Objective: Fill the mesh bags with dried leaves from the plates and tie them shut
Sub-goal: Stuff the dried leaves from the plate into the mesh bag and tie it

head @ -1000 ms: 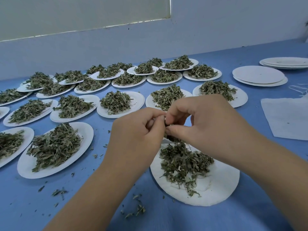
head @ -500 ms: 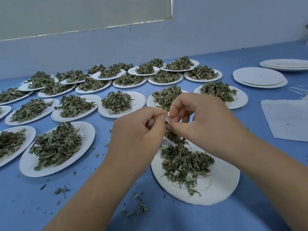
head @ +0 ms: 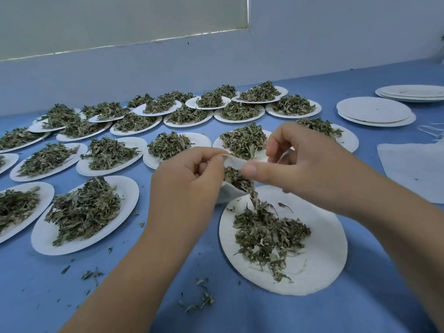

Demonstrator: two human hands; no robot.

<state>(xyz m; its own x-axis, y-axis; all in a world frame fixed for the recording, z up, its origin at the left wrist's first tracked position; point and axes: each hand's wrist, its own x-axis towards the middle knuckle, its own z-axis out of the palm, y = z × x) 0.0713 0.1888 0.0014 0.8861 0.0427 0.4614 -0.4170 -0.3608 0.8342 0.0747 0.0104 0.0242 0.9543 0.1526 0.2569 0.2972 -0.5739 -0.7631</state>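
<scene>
A small white mesh bag [head: 229, 194] hangs above the near white plate [head: 322, 267], its mouth spread wide with dried leaves inside. My left hand [head: 185, 188] pinches the left edge of the mouth. The right edge is pinched by my right hand [head: 302, 164] between thumb and forefinger. A few leaves dangle out of the bag toward the pile of dried leaves [head: 269, 233] on the plate below.
Several white plates heaped with dried leaves [head: 84, 210] cover the blue table to the left and behind. Stacked bare plates [head: 374, 111] sit at the back right, with flat white mesh bags [head: 415, 169] on the right. Leaf crumbs [head: 199, 300] lie near the front.
My hands have drawn apart, spreading the bag's mouth wide. Before, they were pressed together over the bag and hid it.
</scene>
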